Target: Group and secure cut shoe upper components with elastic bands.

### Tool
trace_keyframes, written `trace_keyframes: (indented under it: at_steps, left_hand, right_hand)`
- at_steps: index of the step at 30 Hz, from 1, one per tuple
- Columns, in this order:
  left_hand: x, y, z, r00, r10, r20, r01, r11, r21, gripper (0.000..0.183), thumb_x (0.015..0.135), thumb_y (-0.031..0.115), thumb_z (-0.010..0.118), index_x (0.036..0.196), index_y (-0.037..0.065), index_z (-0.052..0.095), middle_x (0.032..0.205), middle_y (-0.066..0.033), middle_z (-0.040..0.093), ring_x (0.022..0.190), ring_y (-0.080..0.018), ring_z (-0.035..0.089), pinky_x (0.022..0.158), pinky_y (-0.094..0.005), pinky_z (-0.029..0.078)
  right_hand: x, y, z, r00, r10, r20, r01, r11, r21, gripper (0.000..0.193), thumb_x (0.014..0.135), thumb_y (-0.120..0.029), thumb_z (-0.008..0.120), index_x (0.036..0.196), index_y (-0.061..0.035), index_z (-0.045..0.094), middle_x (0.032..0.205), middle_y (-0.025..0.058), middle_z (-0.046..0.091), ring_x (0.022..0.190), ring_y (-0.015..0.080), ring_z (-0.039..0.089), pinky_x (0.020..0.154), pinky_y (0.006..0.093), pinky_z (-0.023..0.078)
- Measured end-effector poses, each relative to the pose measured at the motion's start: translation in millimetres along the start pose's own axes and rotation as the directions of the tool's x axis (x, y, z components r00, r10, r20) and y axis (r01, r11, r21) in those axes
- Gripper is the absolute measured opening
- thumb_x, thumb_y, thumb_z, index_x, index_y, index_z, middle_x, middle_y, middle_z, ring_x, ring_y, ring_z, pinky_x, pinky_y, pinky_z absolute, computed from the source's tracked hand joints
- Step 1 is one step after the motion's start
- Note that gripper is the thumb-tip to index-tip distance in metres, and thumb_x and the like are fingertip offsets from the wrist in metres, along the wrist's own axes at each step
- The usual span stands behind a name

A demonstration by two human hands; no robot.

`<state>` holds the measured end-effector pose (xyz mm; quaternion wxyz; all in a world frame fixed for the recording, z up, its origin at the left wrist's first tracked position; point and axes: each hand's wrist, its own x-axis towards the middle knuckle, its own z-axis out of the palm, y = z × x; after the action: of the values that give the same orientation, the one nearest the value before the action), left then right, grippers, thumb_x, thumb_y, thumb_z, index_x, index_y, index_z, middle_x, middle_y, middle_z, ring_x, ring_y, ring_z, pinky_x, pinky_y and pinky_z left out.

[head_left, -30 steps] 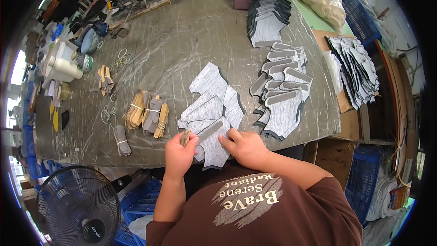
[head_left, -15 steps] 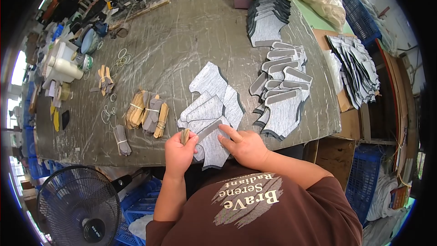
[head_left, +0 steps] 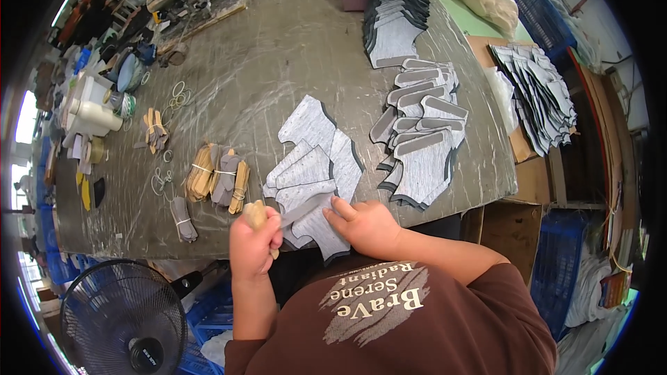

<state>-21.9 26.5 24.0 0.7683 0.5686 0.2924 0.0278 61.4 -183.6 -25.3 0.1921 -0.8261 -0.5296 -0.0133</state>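
Left hand [head_left: 256,236] is closing in a fist around a small bundle of flat tan strips [head_left: 256,212], ends poking out above and below the fingers; it's sitting at the tabletop's near edge. A flat dark grey strip [head_left: 309,210] is running from the left thumb to the right hand [head_left: 372,228], crossing a light grey heathered fabric piece with dark edging [head_left: 321,232] (can't tell if the strip is lying flat or lifting). Right hand is reaching over the near edge, palm down, fingers partly curling, thumb and forefinger meeting the strip's far end; can't tell if they're pinching or only pressing.

That fabric piece is overhanging the near edge, partly covering similar heathered pieces [head_left: 306,121] that are lying beyond it.

Left of these, banded tan bundles [head_left: 201,172] and a banded grey bundle [head_left: 224,179] are lying side by side; another grey bundle [head_left: 182,221] is resting closer to the near edge. Further toward the left edge, a smaller tan bundle [head_left: 155,130] is lying near loose pale rubber bands [head_left: 180,94].

Toward the right edge, heathered pieces bearing grey strips [head_left: 422,160] are overlapping in a pile, and a fanned stack [head_left: 392,38] is extending toward the far right corner. A black fan [head_left: 125,319] is standing off the near left corner of the tabletop [head_left: 250,83].
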Motion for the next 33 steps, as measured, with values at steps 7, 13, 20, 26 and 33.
trace_keyframes:
  at_steps: [7, 13, 20, 26, 33]
  left_hand:
    - [-20.2, 24.3, 1.9, 0.994, 0.111, -0.009, -0.108, 0.981, 0.162, 0.007, 0.083, 0.0, 0.06, 0.089, -0.001, 0.058, 0.069, -0.0047, 0.057, 0.049, -0.0078, 0.051, 0.043, -0.0191, 0.038]
    - [4.9, -25.9, 5.9, 0.99, 0.115, -0.076, -0.089, 0.954, 0.287, 0.004, 0.084, 0.0, 0.06, 0.088, -0.001, 0.06, 0.064, -0.0023, 0.057, 0.051, -0.0072, 0.052, 0.046, -0.0193, 0.039]
    - [10.4, -31.1, 4.9, 0.992, 0.104, -0.067, -0.084, 0.964, 0.254, 0.002, 0.084, 0.0, 0.06, 0.086, 0.0, 0.06, 0.064, -0.0024, 0.058, 0.051, -0.0075, 0.053, 0.046, -0.0193, 0.039]
    - [10.8, -33.0, 4.6, 0.991, 0.108, -0.083, -0.083, 0.962, 0.261, 0.002, 0.084, 0.0, 0.06, 0.085, 0.0, 0.06, 0.064, -0.0027, 0.058, 0.051, -0.0076, 0.053, 0.046, -0.0193, 0.039]
    - [13.2, -32.2, 3.3, 0.994, 0.088, -0.067, -0.066, 0.957, 0.283, 0.002, 0.084, 0.001, 0.061, 0.085, 0.001, 0.06, 0.065, -0.0025, 0.058, 0.05, -0.0076, 0.054, 0.044, -0.019, 0.038]
  right_hand:
    - [-1.2, 0.7, -1.4, 1.0, -0.001, -0.006, 0.001, 1.0, 0.018, 0.041, 0.069, -0.015, 0.059, 0.109, -0.0069, 0.061, 0.09, 0.0069, 0.05, 0.056, 0.017, 0.055, 0.051, 0.0311, 0.046]
    - [-0.5, -1.6, 0.8, 0.999, 0.002, -0.038, 0.0, 0.999, 0.044, 0.041, 0.069, -0.015, 0.059, 0.109, -0.0068, 0.061, 0.085, 0.0059, 0.047, 0.057, 0.0173, 0.056, 0.051, 0.0309, 0.046]
    - [0.9, -2.2, -3.1, 1.0, 0.007, -0.02, -0.007, 1.0, 0.027, 0.04, 0.069, -0.015, 0.059, 0.107, -0.0071, 0.062, 0.086, 0.0066, 0.048, 0.056, 0.0169, 0.056, 0.051, 0.0303, 0.046]
    - [1.3, -3.0, -1.2, 0.999, 0.017, -0.049, -0.016, 0.999, 0.028, 0.037, 0.069, -0.015, 0.059, 0.105, -0.0076, 0.063, 0.089, 0.0078, 0.049, 0.055, 0.0177, 0.056, 0.052, 0.0303, 0.047]
    - [1.3, -3.1, -2.4, 0.998, 0.018, -0.063, -0.016, 1.0, 0.025, 0.036, 0.069, -0.014, 0.058, 0.104, -0.0075, 0.063, 0.096, 0.0096, 0.052, 0.055, 0.0177, 0.056, 0.052, 0.0303, 0.048]
